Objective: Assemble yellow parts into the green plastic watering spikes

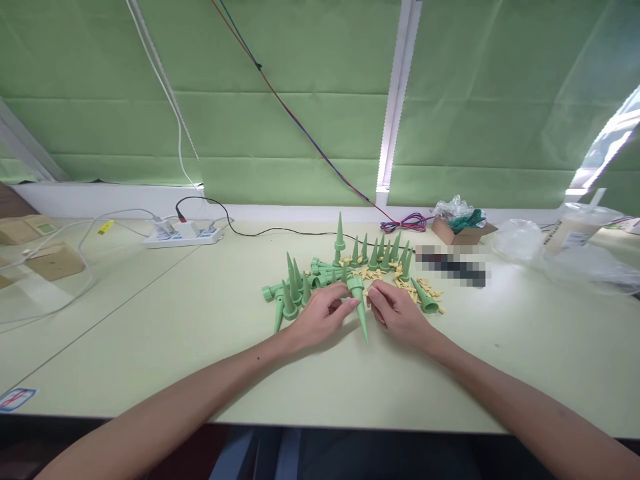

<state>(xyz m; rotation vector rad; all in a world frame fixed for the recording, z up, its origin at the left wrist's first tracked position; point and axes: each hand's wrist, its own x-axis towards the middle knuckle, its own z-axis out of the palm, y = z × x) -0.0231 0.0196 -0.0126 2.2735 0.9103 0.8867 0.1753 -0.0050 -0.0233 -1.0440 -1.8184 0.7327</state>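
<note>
My left hand (pixel 325 313) grips a green spike (pixel 361 313) by its capped upper part, with the pointed end angled down toward the table's front. Close to the right side of its cap, my right hand (pixel 397 312) pinches a small yellow piece (pixel 367 293), mostly hidden by the fingers. Upright green cones (pixel 290 303) and lying green capped parts stand or rest behind and left of my left hand. Behind my right hand are more cones (pixel 385 257) among scattered small yellow pieces (pixel 433 288). One green cone (pixel 425 297) lies on its side there.
A white power strip (pixel 185 235) with cables sits at the back left. At the back right are a small cardboard box (pixel 463 232), a blurred dark item (pixel 453 265), and a drink cup (pixel 575 230) with plastic bags. Brown boxes (pixel 55 260) rest far left.
</note>
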